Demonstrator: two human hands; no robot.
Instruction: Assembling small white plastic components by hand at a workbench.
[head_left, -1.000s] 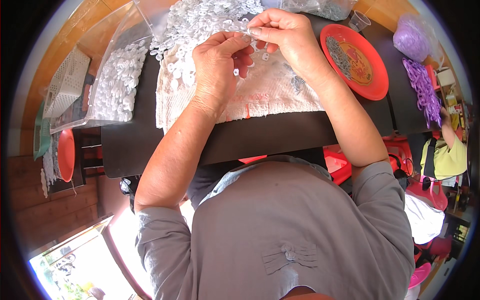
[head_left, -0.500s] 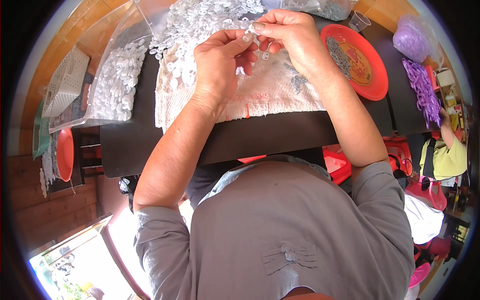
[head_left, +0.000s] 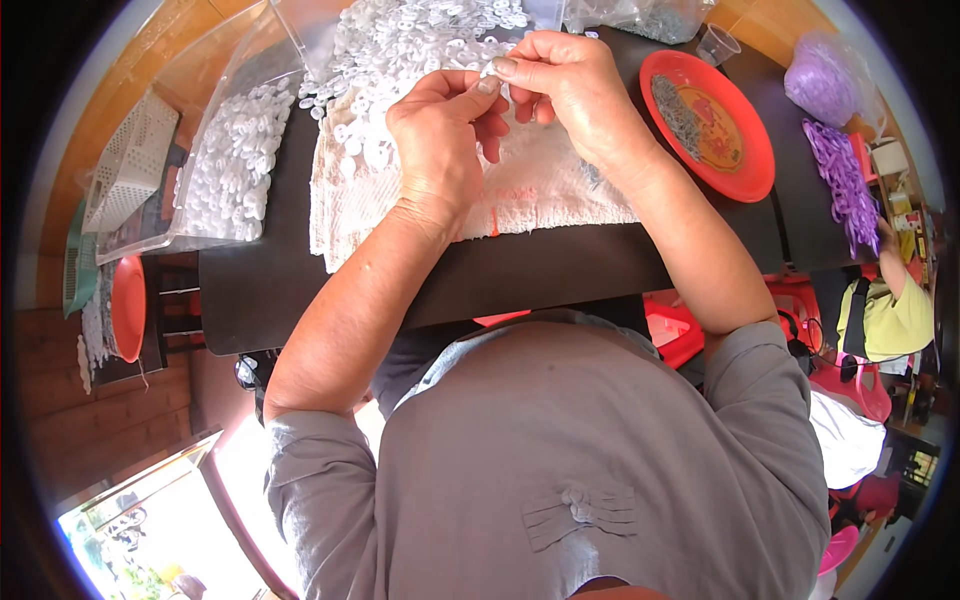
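Between both hands' fingertips, above the towel [head_left: 550, 190], sits a small white piece [head_left: 489, 70], partly hidden. The left hand [head_left: 437, 130] and right hand [head_left: 582, 85] both pinch it, thumb to finger, apparently because it is too small for a fuller grip. Just beyond lies a heap [head_left: 420, 35] of white pieces, seemingly for easy reach; the towel likely stops slipping on the counter [head_left: 270, 300]. To the right, a red plate [head_left: 756, 165] probably keeps grey bits [head_left: 674, 115] from scattering.
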